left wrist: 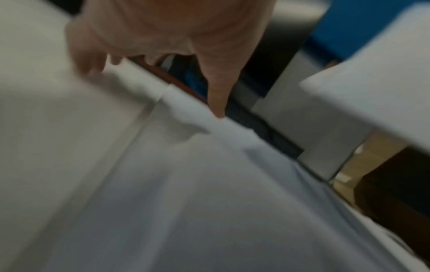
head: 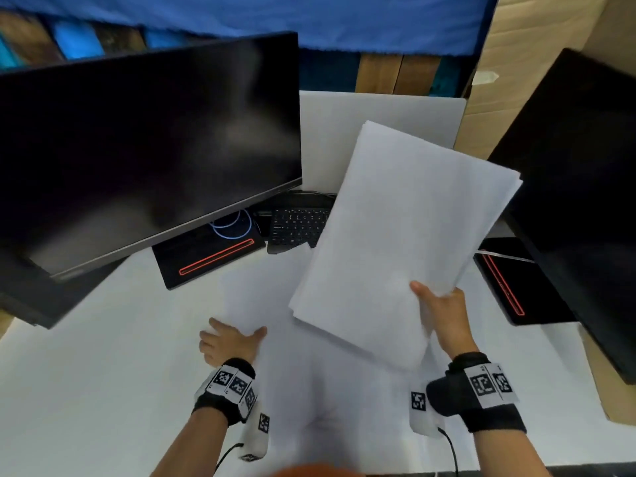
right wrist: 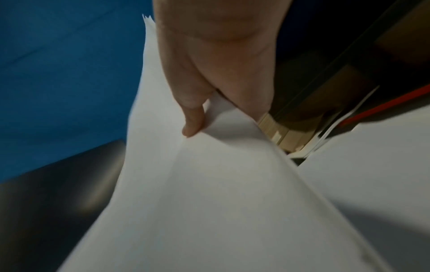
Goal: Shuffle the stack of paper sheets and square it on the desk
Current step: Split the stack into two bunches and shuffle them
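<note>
My right hand (head: 433, 304) grips a thick stack of white sheets (head: 395, 235) by its near right corner, thumb on top. The stack hangs tilted above the desk, its far corners slightly fanned. The right wrist view shows the thumb (right wrist: 188, 127) pressing on the stack (right wrist: 209, 202), with the fingers hidden beneath. More white sheets (head: 292, 373) lie flat on the white desk (head: 86, 373). My left hand (head: 234, 333) rests at their far left corner. In the blurred left wrist view its thumb (left wrist: 216, 103) and fingertips touch the edge of the flat sheets (left wrist: 209, 202).
A dark monitor (head: 148, 142) stands at the left and another (head: 585, 201) at the right, each on a black base with a red line (head: 210, 259). A black keyboard (head: 296, 222) lies behind the papers. Cardboard (head: 516, 63) stands at the back right.
</note>
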Demonstrator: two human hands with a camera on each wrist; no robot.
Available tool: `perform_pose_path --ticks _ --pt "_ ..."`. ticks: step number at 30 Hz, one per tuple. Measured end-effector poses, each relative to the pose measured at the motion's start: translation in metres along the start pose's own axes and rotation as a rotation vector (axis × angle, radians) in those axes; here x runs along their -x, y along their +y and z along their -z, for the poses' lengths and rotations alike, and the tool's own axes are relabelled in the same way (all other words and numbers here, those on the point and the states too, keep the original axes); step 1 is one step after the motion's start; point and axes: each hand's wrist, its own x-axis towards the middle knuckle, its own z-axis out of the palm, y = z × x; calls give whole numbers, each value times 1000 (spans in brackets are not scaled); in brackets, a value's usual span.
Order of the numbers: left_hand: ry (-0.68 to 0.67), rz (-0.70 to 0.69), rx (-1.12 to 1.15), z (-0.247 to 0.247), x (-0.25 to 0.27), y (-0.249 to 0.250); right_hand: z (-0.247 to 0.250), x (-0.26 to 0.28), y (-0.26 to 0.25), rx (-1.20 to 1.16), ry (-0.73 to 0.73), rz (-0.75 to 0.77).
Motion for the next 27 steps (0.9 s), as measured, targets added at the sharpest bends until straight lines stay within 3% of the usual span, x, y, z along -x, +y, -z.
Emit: perform_pose_path --ticks 2,12,18,23,27 --pt "-31 6 -27 -10 6 2 14 -2 3 8 44 -22" --pt "-206 -11 251 -37 7 41 46 1 21 43 136 -65" --pt "-155 -341 356 -2 14 36 60 -9 28 118 164 -81" --pt "63 -604 559 75 19 60 65 -21 27 254 132 -75" --pt "87 -716 783 115 24 80 58 -27 15 345 75 -4"
